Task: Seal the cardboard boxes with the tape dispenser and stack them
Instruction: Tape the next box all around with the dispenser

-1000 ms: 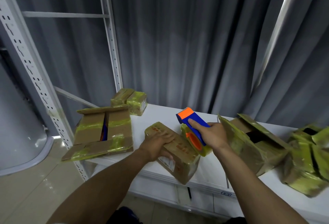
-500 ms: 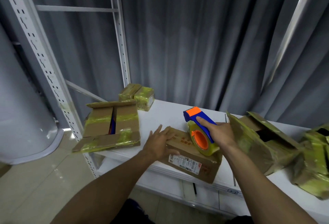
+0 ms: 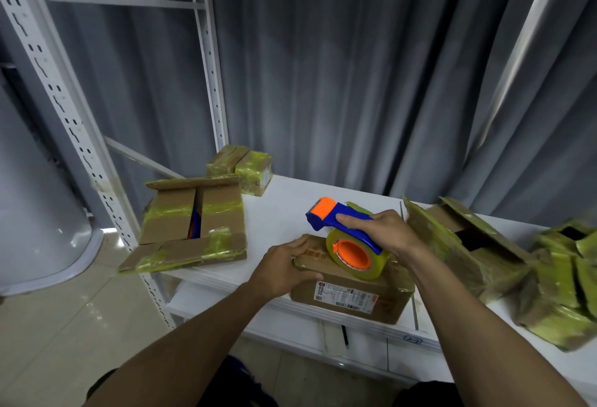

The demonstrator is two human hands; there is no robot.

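1. At lower centre of the frame, on the near edge of the white table (image 3: pixel 284 212): one labelled box (image 3: pixel 352 296), flaps down, shipping label facing the camera. No strip of tape could be made out along its top. Judged the box in work, with sealing not yet started or only just.
2. On top of that box: tape dispenser (image 3: pixel 349 238), blue body, orange head and hub, its roll resting on the lid.
3. Left of centre: open box (image 3: pixel 190 222), flaps spread, something blue inside (unidentified). Judged unsealed.
4. Behind it, near the curtain: two small taped boxes (image 3: pixel 240 167), side by side and touching. Judged sealed, but not stacked.
5. Right of frame: tipped box (image 3: pixel 458 241), flaps agape. At the far right edge: crumpled cardboard heap (image 3: pixel 562 283), blurred. Both judged left to do, and no stack was seen anywhere.
6. Left hand (image 3: pixel 284 271): fingers curled over the left end of the labelled box, clasping and steadying it. The forearm entered from lower left.
7. Right hand (image 3: pixel 384 230): wrapped round the dispenser's handle from above, forefinger stretched toward the orange head. The forearm entered from lower right.
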